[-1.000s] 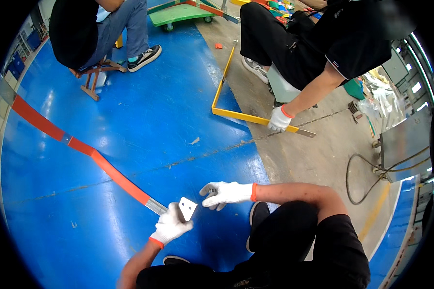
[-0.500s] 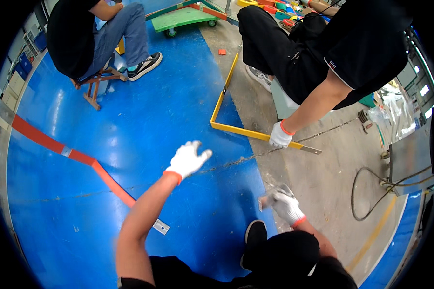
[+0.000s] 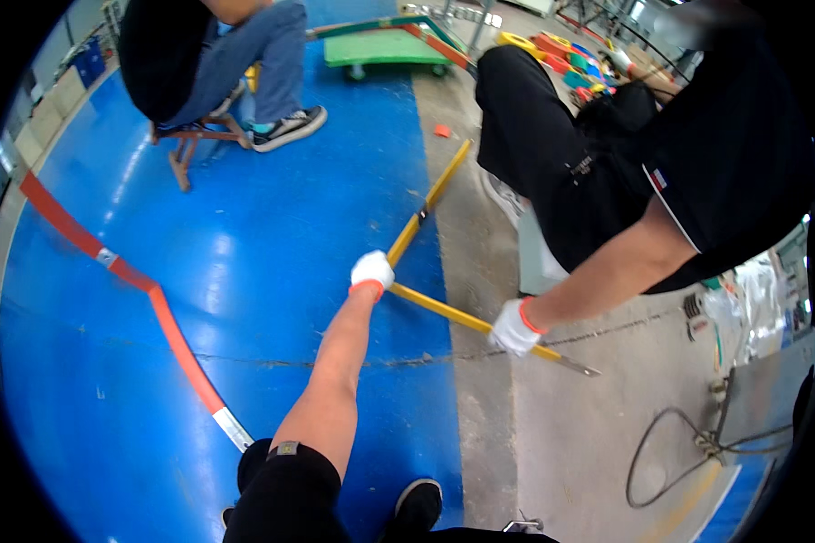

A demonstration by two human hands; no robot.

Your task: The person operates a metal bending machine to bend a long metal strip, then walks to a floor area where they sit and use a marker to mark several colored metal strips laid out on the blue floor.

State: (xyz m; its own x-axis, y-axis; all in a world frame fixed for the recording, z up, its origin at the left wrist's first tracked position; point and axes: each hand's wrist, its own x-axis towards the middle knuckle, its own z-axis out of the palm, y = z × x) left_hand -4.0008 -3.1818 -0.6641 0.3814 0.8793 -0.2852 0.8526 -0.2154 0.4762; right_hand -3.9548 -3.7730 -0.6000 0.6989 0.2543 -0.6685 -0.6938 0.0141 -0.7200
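Observation:
My left hand (image 3: 371,270), in a white glove with an orange cuff, is closed around the corner of a yellow bent flat bar (image 3: 448,311). One arm of the bar runs from there up and away. The other slopes to the right and ends in a bare metal tip (image 3: 578,366). A co-worker's white-gloved hand (image 3: 514,328) also grips this right arm, near the tip. My right hand is out of view. A small metal piece (image 3: 523,525) shows at the lower edge; whether a hand holds it is hidden.
A red bent bar (image 3: 177,330) lies along the left. One co-worker sits on a wooden stool (image 3: 183,149) at the far left; another sits close on the right. Farther off stand a green wheeled dolly (image 3: 380,48) and coloured rolls (image 3: 552,50). A black cable (image 3: 638,462) loops at the right.
My left hand has reached forward from open air and closed on the yellow bar's corner. My right hand, which held a blurred greyish thing, has left the view. The view has shifted.

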